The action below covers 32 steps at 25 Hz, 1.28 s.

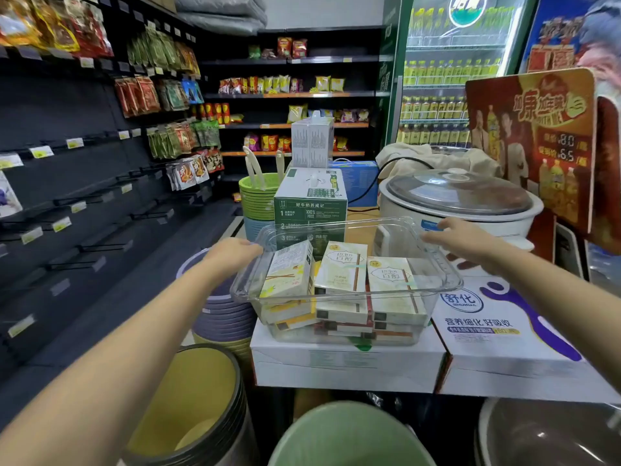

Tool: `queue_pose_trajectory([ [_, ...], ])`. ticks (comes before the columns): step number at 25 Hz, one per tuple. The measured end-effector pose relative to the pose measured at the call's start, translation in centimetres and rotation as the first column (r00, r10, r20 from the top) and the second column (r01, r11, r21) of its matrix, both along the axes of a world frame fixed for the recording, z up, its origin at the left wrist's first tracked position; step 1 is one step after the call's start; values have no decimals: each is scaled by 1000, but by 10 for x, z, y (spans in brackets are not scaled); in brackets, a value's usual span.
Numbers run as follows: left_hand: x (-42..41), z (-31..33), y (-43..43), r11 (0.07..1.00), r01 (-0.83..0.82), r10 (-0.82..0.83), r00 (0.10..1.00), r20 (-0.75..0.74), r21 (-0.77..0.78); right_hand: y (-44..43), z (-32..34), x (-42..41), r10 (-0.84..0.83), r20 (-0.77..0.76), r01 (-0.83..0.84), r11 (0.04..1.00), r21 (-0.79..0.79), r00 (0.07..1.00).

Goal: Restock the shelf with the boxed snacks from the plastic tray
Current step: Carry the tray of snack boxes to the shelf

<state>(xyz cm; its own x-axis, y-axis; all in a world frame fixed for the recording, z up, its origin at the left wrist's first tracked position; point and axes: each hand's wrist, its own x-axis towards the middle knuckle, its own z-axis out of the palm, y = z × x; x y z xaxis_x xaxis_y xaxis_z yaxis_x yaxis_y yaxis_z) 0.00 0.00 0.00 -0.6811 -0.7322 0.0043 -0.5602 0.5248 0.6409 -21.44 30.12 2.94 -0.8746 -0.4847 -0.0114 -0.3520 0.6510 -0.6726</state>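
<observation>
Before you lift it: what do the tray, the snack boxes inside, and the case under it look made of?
Tray: clear, glossy rigid plastic; the boxes show through its walls and the rim catches highlights.
Snack boxes: printed paperboard, smooth and lightly glossy, with crisp folded edges.
White case underneath: probably printed cardboard, matte, with squared folded corners.

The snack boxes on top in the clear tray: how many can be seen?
3 on top of the clear tray: left box, tilted; middle box; right box. More lie underneath, partly hidden.

left hand (pixel 235 252) fingertips: hidden behind plastic tray (pixel 447 280) wall | lower boxed snacks (pixel 339 326): print unreadable | green bin (pixel 349 435) below tray: cropped
</observation>
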Motion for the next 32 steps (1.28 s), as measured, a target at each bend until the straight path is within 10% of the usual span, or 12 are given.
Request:
queue_pose_trajectory([
  [17,4,-9,38,995,-25,50,959,-279,91,36,-19,21,-218,-21,211,962,-176,976],
  [32,13,-37,237,893,437,-357,833,-422,105,296,-64,194,-689,-155,637,718,-281,708],
])
